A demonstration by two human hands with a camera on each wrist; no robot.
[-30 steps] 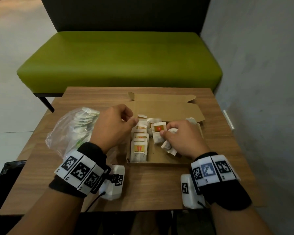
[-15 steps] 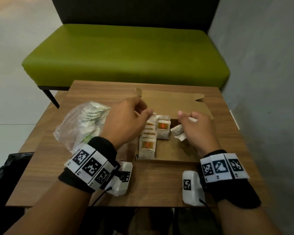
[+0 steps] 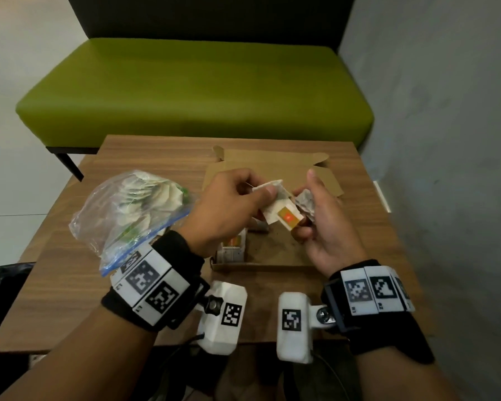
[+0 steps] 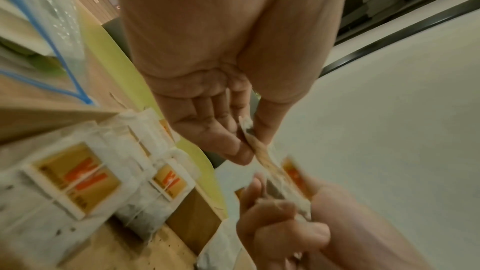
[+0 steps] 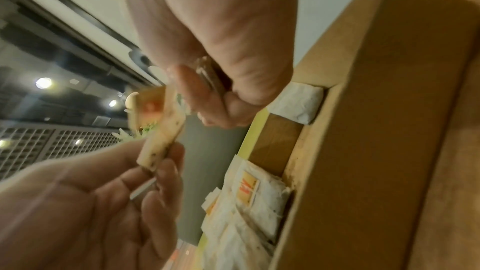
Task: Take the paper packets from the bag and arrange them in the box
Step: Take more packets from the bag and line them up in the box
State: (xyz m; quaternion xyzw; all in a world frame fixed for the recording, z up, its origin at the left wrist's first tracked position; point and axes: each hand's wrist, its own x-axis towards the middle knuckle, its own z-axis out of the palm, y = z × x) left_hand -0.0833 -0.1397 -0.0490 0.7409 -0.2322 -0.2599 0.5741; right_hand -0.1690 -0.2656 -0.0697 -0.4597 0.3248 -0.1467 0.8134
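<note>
Pinched between the thumb and fingers of the left hand [image 3: 229,204] is the upper edge of a white paper packet [image 3: 275,206] with a yellow-and-orange tag; its lower end is gripped by the curled fingers of the right hand [image 3: 321,224], which also clutches a second, crumpled packet [image 3: 304,199]. Both hands are held together above the open cardboard box [image 3: 272,250].

Far beyond the grip a green bench [image 3: 197,88] is seen, cut off at neither end. Beneath the grip lies the wooden table [image 3: 70,285]. Directly under the hands sits the box, its lid flap folded back beyond them. To the left of the grip the clear zip bag [image 3: 128,212] with a blue seal rests on the table, more white packets showing inside; their number cannot be made out.

In the box, below and left of the grip, a row of packets [image 4: 78,182] is stood upright; four or so are visible in the left wrist view, the rest hidden by the left hand. One plain white packet [image 5: 296,106] lies apart at the far wall. Orange marks are printed on the yellow tags, but the writing is too blurred to be read.
</note>
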